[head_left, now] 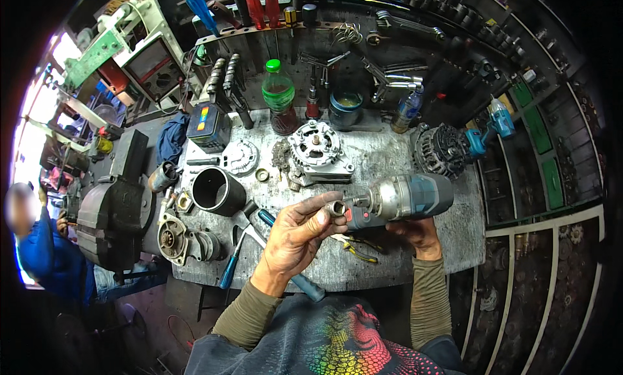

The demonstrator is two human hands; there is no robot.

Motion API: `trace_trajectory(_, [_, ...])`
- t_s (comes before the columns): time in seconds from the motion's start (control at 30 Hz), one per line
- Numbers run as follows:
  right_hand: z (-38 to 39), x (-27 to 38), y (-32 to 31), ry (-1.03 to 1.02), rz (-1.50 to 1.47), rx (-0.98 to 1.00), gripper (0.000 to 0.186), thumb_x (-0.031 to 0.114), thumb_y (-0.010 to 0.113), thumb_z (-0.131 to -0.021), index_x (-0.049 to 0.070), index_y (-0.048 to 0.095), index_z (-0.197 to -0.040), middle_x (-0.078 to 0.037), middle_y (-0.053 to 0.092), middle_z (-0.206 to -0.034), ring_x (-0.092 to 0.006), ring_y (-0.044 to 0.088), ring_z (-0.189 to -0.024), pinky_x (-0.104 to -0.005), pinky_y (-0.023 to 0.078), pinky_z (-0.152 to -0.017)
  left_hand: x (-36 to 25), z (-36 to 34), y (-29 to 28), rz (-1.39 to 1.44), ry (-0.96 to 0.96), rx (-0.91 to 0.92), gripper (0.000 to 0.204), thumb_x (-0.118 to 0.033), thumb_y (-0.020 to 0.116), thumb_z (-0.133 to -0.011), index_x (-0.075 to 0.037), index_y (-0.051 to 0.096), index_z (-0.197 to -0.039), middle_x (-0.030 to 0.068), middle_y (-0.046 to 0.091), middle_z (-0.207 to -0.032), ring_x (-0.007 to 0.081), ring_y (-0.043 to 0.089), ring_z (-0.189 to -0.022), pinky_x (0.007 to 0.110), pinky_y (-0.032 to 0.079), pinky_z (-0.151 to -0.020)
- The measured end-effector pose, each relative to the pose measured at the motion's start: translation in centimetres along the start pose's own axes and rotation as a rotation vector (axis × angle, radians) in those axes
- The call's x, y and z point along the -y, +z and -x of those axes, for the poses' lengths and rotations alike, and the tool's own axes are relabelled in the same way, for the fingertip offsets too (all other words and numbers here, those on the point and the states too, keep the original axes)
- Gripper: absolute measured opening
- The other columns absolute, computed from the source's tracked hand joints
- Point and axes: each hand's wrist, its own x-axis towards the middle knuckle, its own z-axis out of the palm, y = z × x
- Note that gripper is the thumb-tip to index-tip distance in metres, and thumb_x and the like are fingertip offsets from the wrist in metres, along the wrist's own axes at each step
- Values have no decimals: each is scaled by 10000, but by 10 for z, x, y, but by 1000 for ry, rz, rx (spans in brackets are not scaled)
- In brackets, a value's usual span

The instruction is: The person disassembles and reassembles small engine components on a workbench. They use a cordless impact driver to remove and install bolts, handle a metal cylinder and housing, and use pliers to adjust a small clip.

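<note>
While the left hand (293, 235) pinches a metal socket (336, 209) between thumb and fingers, I see that socket just left of the impact wrench (420, 196), near its nose. The right hand (418, 235) sits under the wrench, fingers hidden, so I cannot tell how they close. Both forearms (431, 303) cross the front edge of the bench (464, 225), where a teal handle (307, 287) pokes over. Ahead, an alternator (316, 146) stands close; rightward, my room is bare benchtop to the side edge.
</note>
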Motion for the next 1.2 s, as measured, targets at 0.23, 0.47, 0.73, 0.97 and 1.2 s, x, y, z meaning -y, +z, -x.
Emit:
trace_trajectory(0.23, [-7,-31,-10,-261,461,75,472,268,790,-919,146,658,-1355,-83,629,-1395,-279,570,-1313,-482,407,-1152,5,-4,35,-613,298,-235,394,-69,779,-926,99,657,-1261,174,714,-1172,229,723,-1003,356,586,-934])
trace_trajectory(0.47, [-10,-19,-6,-461,738,142,406,320,730,-949,183,692,-1330,-78,645,-1378,-322,570,-1305,-500,385,-1161,2,-2,52,-1071,512,-261,310,56,772,-867,20,743,-1174,146,715,-1203,182,698,-1074,288,575,-898])
trace_trajectory(0.73, [-13,-13,-3,-608,762,91,311,256,778,-903,141,774,-1192,-98,701,-1285,-320,619,-1239,-482,431,-1118,-2,2,67,-1044,291,-347,293,-135,710,-1003,61,702,-1221,111,758,-941,163,736,-801,275,595,-748])
trace_trajectory(0.97, [-13,-13,-4,-606,737,105,275,222,723,-933,224,796,-1198,-53,732,-1260,-279,673,-1181,-444,477,-1085,-11,-4,77,-1008,126,-391,396,-322,634,-1061,68,694,-1097,88,710,-804,129,680,-653,273,557,-588])
trace_trajectory(1.2, [-1,-44,-15,-700,996,81,255,169,784,-869,176,810,-1122,-62,752,-1186,-276,690,-1142,-449,491,-1061,-14,-12,73,-1150,5,-505,515,-447,585,-1070,-1,714,-848,-21,537,-610,59,444,-561,289,364,-499])
